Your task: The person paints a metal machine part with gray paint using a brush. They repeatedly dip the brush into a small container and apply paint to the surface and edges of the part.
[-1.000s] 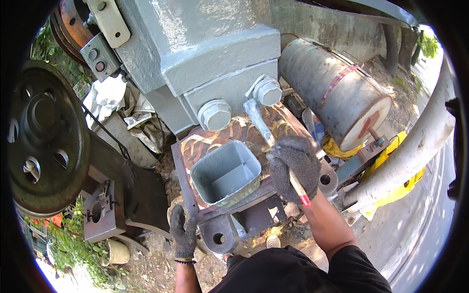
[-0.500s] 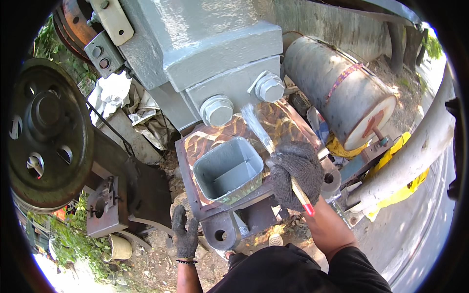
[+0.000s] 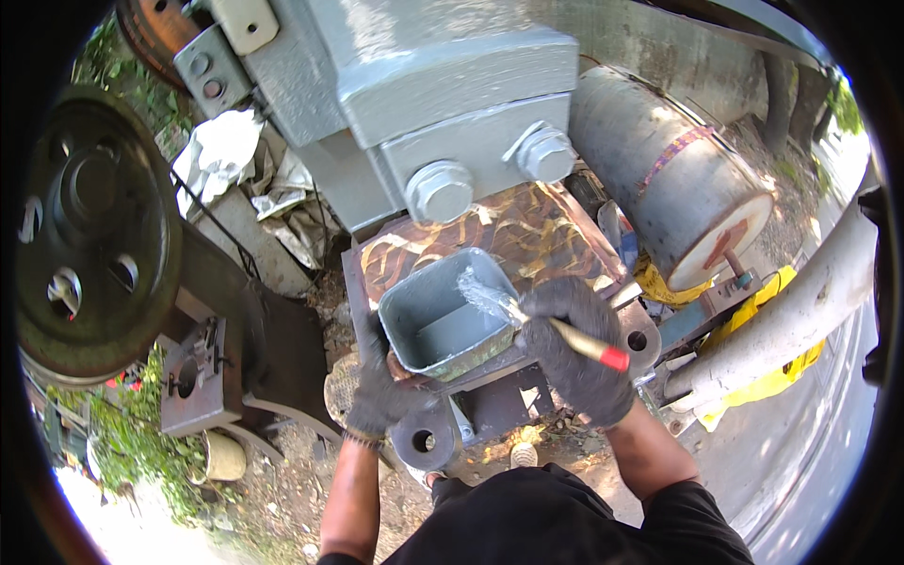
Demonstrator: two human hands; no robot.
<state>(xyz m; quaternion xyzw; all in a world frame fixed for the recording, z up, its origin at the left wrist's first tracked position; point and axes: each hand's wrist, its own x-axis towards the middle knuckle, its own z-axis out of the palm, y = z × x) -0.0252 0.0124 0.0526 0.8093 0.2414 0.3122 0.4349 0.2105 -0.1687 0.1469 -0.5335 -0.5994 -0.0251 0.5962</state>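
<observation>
A paintbrush with a pale wooden handle and red end is gripped in my right hand, which wears a dark knit glove. Its wet grey bristles are inside the rectangular container of grey paint, by the right wall. My left hand, also gloved, is at the container's left side, fingers stretched up along it and thumb apart; whether it touches the wall I cannot tell. The container stands on a rusty, swirl-marked metal bed. Behind rises a machine body coated in glossy grey, with two large bolts.
A dark handwheel machine stands at the left, near crumpled white sheeting. To the right lie a grey metal drum, yellow plastic and a pale slanting pole. A lug with a hole juts from the bed's front.
The brush has moved from near the bolts down into the paint container. My left hand has come up from below to the container's left side. The view has shifted slightly.
</observation>
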